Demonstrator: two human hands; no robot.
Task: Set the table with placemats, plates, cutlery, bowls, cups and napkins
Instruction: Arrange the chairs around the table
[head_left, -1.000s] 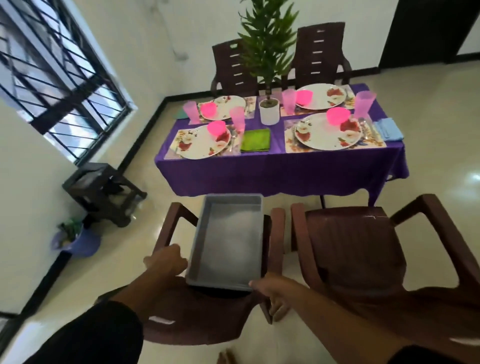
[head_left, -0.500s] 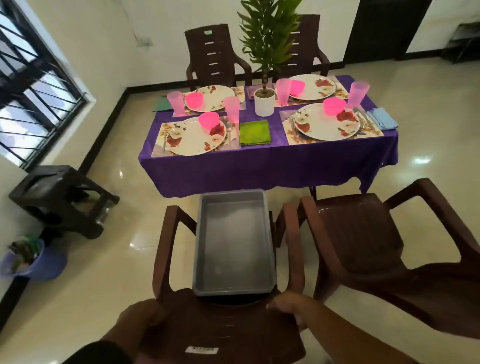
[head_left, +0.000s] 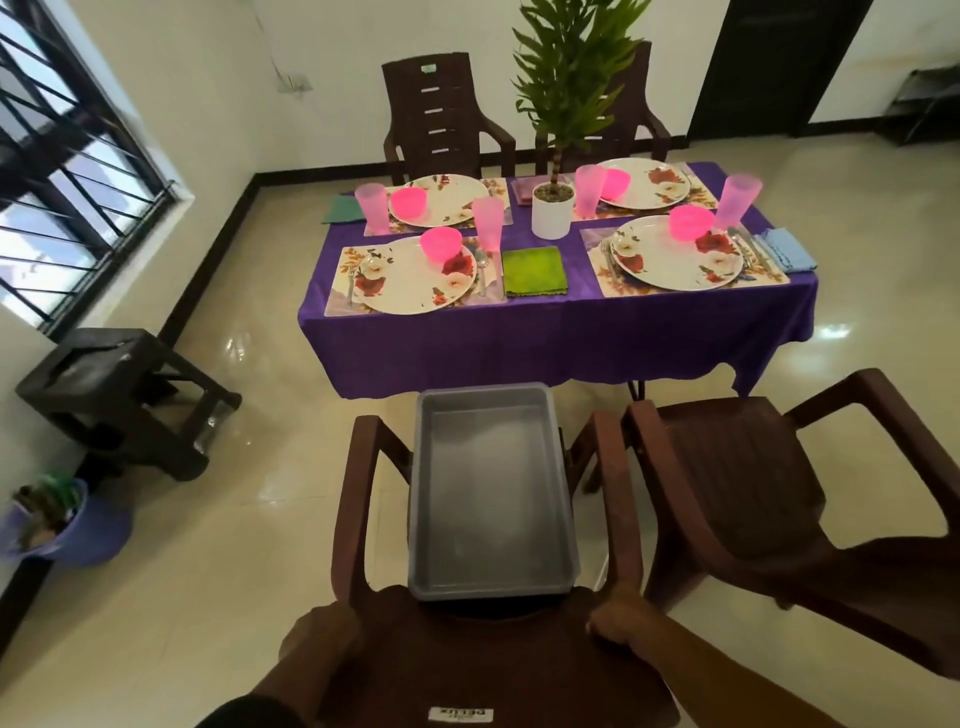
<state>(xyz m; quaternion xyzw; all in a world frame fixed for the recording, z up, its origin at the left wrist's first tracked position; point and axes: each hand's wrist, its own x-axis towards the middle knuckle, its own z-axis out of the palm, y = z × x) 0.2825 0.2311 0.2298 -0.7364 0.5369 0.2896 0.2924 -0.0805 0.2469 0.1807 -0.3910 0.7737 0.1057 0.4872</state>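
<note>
The table under a purple cloth carries several floral placemats, each with a floral plate, a pink bowl, a pink cup and cutlery. A green napkin lies at the middle front, a blue napkin at the right edge, a teal one at the far left. An empty grey tray sits on the seat of a brown chair in front of me. My left hand and my right hand grip the top of that chair's back, one at each side.
A second brown chair stands to the right, close beside the first. Two more chairs are behind the table. A potted plant stands at the table's middle. A dark stool and a blue pot are by the left wall.
My hands left the grey tray, which stays on the seat, and moved back to grip the chair's back. The view has drawn back and turned slightly right.
</note>
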